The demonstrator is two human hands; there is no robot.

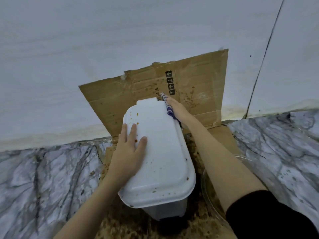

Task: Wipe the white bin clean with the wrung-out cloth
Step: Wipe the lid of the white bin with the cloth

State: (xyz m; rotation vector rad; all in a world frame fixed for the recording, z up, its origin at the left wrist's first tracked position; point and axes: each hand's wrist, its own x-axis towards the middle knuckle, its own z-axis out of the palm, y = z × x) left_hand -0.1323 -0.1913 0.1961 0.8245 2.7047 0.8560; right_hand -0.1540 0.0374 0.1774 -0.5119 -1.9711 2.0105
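Note:
The white bin (165, 152) stands on stained cardboard, seen from above, its lid speckled with brown spots. My left hand (128, 150) lies flat on the left side of the lid with fingers spread. My right hand (176, 108) reaches along the bin's far right edge and presses a blue-and-white striped cloth (167, 104) against that edge. Most of the cloth is hidden under the hand and behind the lid rim. A dark pedal (172, 221) shows at the bin's near bottom.
A flattened cardboard sheet (198, 87) leans against the pale wall behind the bin and continues under it, spattered brown. Marble-patterned floor (43, 178) lies to both sides. A clear glass bowl rim (208, 192) sits just right of the bin, under my right forearm.

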